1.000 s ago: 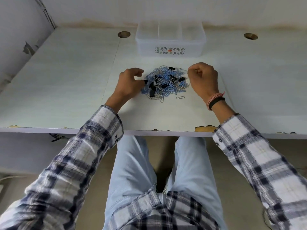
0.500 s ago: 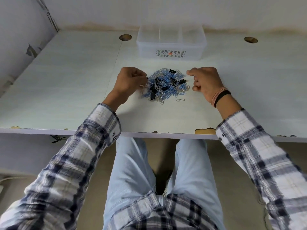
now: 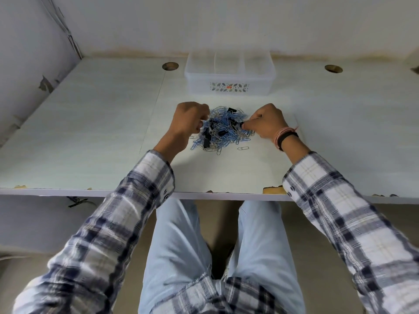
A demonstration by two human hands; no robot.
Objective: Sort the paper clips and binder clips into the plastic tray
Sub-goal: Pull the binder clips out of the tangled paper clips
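Note:
A heap of blue and silver paper clips mixed with black binder clips (image 3: 223, 132) lies mid-desk. My left hand (image 3: 188, 123) sits at its left edge, fingers curled into a fist round a binder clip that is mostly hidden. My right hand (image 3: 266, 123) is at the heap's right edge. Its fingertips pinch a black binder clip (image 3: 241, 125), and a thin silver wire shows above its knuckles. Behind the heap, against the back wall, stands the clear plastic tray (image 3: 229, 88) with three compartments. They look empty.
One loose silver paper clip (image 3: 243, 148) lies just in front of the heap. Two round cable holes (image 3: 170, 66) (image 3: 333, 69) flank the tray. A side wall bounds the desk on the left. The desk's front edge (image 3: 272, 190) is chipped.
My left hand closed into a fist over the binder clip it had pinched. My right hand came back down from the right onto the heap's right edge and pinched a black clip.

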